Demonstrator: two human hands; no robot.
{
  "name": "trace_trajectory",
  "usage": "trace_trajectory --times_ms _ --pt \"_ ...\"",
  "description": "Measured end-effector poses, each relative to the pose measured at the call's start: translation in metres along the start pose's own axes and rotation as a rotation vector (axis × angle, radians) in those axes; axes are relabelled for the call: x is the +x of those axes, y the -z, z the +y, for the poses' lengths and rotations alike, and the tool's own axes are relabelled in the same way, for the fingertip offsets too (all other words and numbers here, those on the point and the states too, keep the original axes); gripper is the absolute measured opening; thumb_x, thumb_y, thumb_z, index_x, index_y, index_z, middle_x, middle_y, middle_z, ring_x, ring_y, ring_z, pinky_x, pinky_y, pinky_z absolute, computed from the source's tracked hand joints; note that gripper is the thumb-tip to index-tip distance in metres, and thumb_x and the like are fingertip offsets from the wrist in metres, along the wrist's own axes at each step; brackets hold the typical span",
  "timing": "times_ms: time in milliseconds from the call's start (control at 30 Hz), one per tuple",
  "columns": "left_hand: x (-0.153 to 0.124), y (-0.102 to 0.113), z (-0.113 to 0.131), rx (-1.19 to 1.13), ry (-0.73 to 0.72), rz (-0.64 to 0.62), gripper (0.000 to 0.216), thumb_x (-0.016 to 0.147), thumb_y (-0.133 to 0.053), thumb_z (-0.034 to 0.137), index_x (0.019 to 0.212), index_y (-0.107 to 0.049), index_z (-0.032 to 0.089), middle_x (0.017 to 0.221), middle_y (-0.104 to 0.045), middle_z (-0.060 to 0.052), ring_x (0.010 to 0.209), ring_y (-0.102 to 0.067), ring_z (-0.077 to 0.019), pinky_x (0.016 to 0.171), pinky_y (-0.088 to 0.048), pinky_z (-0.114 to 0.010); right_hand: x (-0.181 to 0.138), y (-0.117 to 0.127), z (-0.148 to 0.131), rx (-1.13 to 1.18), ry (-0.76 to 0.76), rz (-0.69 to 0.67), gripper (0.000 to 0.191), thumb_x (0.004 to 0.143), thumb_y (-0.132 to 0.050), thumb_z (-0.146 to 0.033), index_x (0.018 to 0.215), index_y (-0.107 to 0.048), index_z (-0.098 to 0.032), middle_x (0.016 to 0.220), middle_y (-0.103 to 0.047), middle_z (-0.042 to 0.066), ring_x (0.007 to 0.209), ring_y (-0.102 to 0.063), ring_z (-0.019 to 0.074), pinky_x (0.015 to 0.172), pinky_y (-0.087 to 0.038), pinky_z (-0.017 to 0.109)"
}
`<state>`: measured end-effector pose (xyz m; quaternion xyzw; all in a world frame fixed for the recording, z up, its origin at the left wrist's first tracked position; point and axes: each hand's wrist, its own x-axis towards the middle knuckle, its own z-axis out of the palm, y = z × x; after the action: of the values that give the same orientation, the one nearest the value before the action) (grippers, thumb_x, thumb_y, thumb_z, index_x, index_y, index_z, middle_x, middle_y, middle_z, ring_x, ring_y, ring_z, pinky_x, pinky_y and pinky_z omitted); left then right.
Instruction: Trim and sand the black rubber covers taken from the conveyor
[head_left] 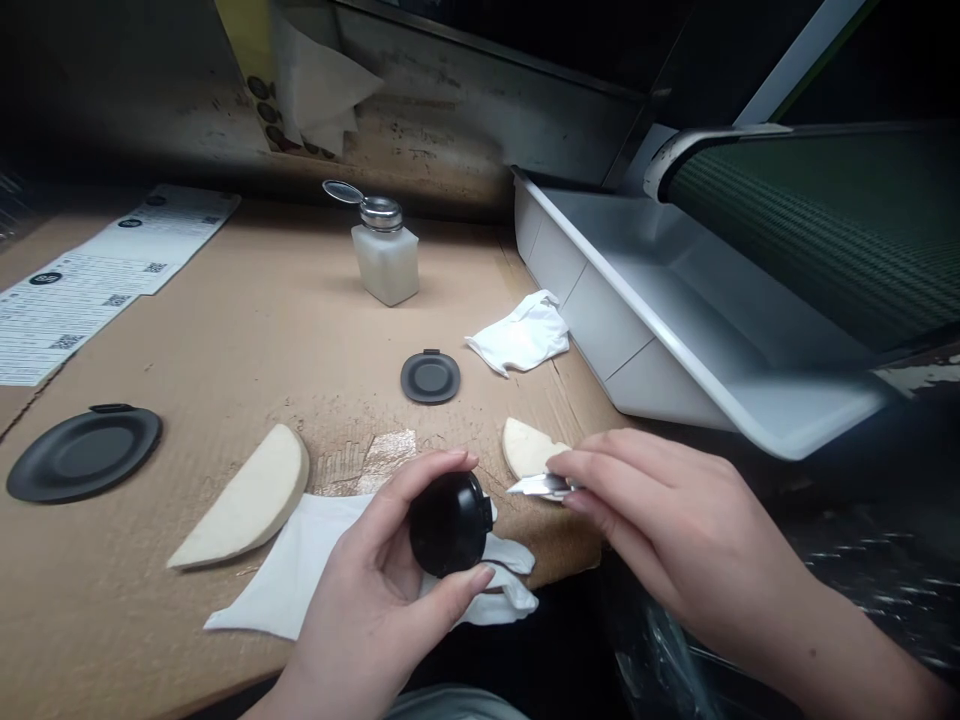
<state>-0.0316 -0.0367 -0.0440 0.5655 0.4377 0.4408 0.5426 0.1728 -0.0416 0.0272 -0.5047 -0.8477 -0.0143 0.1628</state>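
A glossy black round compact case [448,525] with a small hinge tab is gripped between the thumb and fingers of my left hand [367,590]. My right hand [660,520] pinches a small craft knife [541,486], its pointed silver blade aimed left toward the case but apart from it. Just behind the blade lies a cream sponge piece [525,447], partly covered by my right fingers. A larger half-round sponge [251,495] rests left of my left hand. Under and beside the case spreads a white cloth [319,545], partly hidden by my left hand.
A pump bottle [386,265] with its lid raised stands at the back. Dark oval discs, one large [90,455] and one small [430,378], lie on the cardboard [285,300]. Crumpled white cloth [525,332] touches a grey tray [600,310]. Label sheets [105,270] lie left; a green conveyor belt [817,240] runs right.
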Motion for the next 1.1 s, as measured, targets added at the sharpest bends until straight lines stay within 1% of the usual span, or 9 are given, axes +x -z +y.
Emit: trace_trajectory --times_ms 133,267,467,600,733,833,900,1000,1100 --pt "-0.001 0.001 0.0 0.027 -0.006 0.006 0.052 0.069 -0.071 0.019 0.113 -0.052 0.04 0.119 -0.056 0.006 0.117 -0.047 -0.0116 0.097 -0.039 -0.016 -0.002 -0.002 -0.01 -0.082 0.097 0.078 0.017 0.087 -0.046 -0.015 0.094 -0.061 -0.016 0.084 -0.062 0.004 0.066 -0.05 0.0128 0.059 -0.034 0.027" --pt "0.0 -0.001 0.001 0.083 -0.05 0.02 0.049 0.07 -0.07 0.019 0.11 -0.052 0.04 0.117 -0.055 0.006 0.115 -0.049 -0.0115 0.097 -0.04 -0.017 -0.001 0.001 -0.015 -0.178 0.153 0.08 0.02 0.085 -0.043 -0.014 0.092 -0.062 -0.015 0.081 -0.062 0.006 0.064 -0.046 0.0143 0.058 -0.031 0.029" --pt "0.0 -0.002 0.001 0.109 -0.093 0.042 0.048 0.07 -0.069 0.017 0.109 -0.052 0.038 0.116 -0.055 0.006 0.118 -0.046 -0.0124 0.098 -0.04 -0.019 0.0 0.005 -0.018 -0.191 0.18 0.091 0.021 0.083 -0.043 -0.013 0.09 -0.063 -0.013 0.08 -0.062 0.007 0.065 -0.045 0.0154 0.057 -0.03 0.029" --pt "-0.001 -0.001 0.002 0.107 -0.111 0.041 0.044 0.072 -0.067 0.013 0.107 -0.053 0.036 0.114 -0.055 0.004 0.12 -0.045 -0.0152 0.099 -0.041 -0.024 0.002 0.007 -0.02 -0.203 0.19 0.085 0.022 0.082 -0.042 -0.012 0.087 -0.064 -0.013 0.08 -0.062 0.008 0.064 -0.044 0.016 0.057 -0.029 0.03" --pt "-0.001 -0.002 0.0 0.117 -0.132 0.046 0.045 0.07 -0.068 0.012 0.106 -0.053 0.035 0.114 -0.055 0.003 0.119 -0.045 -0.0173 0.099 -0.042 -0.028 0.002 0.007 -0.021 -0.205 0.179 0.057 0.022 0.081 -0.042 -0.011 0.086 -0.063 -0.013 0.079 -0.062 0.007 0.063 -0.043 0.0158 0.056 -0.028 0.03" --pt "0.0 -0.003 -0.001 0.117 -0.149 0.048 0.046 0.069 -0.069 0.013 0.106 -0.052 0.035 0.113 -0.055 0.003 0.118 -0.045 -0.0153 0.1 -0.041 -0.025 0.001 0.004 -0.02 -0.186 0.16 0.056 0.02 0.082 -0.043 -0.012 0.086 -0.063 -0.014 0.077 -0.06 0.006 0.061 -0.041 0.0146 0.054 -0.026 0.03" --pt "0.0 -0.003 0.0 0.12 -0.152 0.045 0.046 0.069 -0.069 0.013 0.106 -0.052 0.035 0.113 -0.055 0.005 0.118 -0.045 -0.013 0.1 -0.039 -0.022 0.001 0.003 -0.018 -0.141 0.118 0.034 0.018 0.082 -0.045 -0.013 0.087 -0.062 -0.016 0.075 -0.059 0.004 0.061 -0.042 0.0137 0.055 -0.027 0.029" --pt "-0.001 -0.002 0.001 0.118 -0.155 0.047 0.045 0.07 -0.068 0.013 0.105 -0.052 0.036 0.113 -0.055 0.006 0.117 -0.046 -0.0112 0.099 -0.038 -0.019 0.0 0.001 -0.016 -0.014 0.008 -0.045 0.017 0.082 -0.048 -0.012 0.087 -0.062 -0.018 0.072 -0.058 0.001 0.063 -0.047 0.0123 0.058 -0.033 0.026" --pt "-0.003 -0.001 0.001 0.107 -0.155 0.05 0.044 0.07 -0.068 0.013 0.105 -0.052 0.035 0.112 -0.055 0.006 0.117 -0.046 -0.0115 0.1 -0.038 -0.02 0.0 0.0 -0.014 0.114 -0.076 -0.143 0.018 0.084 -0.047 -0.014 0.09 -0.063 -0.02 0.071 -0.058 0.0 0.065 -0.051 0.0116 0.06 -0.037 0.023"
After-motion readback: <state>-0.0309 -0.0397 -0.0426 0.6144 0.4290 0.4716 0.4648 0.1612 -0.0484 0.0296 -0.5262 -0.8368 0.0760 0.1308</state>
